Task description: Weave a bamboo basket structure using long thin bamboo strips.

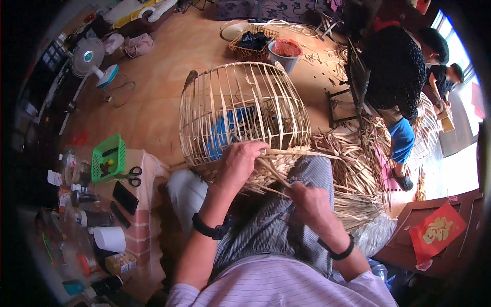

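Observation:
A large open-ribbed basket of pale woven strips [266, 178] stands against my knees, its densely woven part close to me. My left hand [240, 159] is closed at the near edge of the weave, its fingers pinching a flat strip there. Lower and to the right, my right hand [311, 203] is closed over my thigh around the end of a pale strip [276, 175] that runs up to the left hand. Its fingertips are slightly blurred. Something blue [219, 134] shows through the ribs.
A heap of loose strips [353, 158] lies to the right. Beyond it a person [396, 71] sits, with another person farther off. On the left, a low table holds scissors [135, 176], a phone [125, 198] and a green basket [116, 153]. A bucket [285, 53] and fan [88, 57] stand farther away.

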Available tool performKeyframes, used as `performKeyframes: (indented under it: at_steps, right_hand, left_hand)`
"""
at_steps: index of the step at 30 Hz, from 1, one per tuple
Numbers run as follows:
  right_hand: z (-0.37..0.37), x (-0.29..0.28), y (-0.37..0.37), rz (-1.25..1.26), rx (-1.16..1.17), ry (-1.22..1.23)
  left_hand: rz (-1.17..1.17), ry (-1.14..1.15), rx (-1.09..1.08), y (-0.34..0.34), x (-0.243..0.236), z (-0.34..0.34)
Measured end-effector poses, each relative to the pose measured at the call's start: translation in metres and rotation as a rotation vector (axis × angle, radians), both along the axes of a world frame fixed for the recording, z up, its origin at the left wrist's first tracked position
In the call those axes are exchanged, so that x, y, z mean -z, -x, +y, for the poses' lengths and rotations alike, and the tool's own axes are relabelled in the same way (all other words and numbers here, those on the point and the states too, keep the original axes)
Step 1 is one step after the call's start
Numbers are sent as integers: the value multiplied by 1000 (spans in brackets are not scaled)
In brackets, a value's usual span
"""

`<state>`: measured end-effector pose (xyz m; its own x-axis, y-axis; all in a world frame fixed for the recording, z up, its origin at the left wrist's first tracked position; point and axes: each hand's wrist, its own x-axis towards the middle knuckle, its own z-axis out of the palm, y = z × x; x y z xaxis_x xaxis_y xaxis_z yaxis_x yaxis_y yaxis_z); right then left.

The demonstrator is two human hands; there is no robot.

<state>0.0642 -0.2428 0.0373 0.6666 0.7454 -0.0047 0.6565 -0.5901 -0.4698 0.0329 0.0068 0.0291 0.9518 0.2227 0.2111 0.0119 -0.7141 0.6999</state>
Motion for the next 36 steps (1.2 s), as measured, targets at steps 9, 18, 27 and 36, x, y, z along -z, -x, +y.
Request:
performKeyframes:
  at_steps: [9,18,27,36]
  right_hand:
    - [-19,-16,17,-11,-72,-7]
    - [38,37,-19,-221,-10,-64]
    - [24,-5,-35,749,34,-371]
    - [20,-44,-83,1375,-167,-845]
  left_hand:
    - [152,75,-19,-7,-8,2]
    - [115,35,-3,-9,-5,5]
    - [-26,-120,56,12,15,6]
    - [-11,-50,0,8,8,-3]
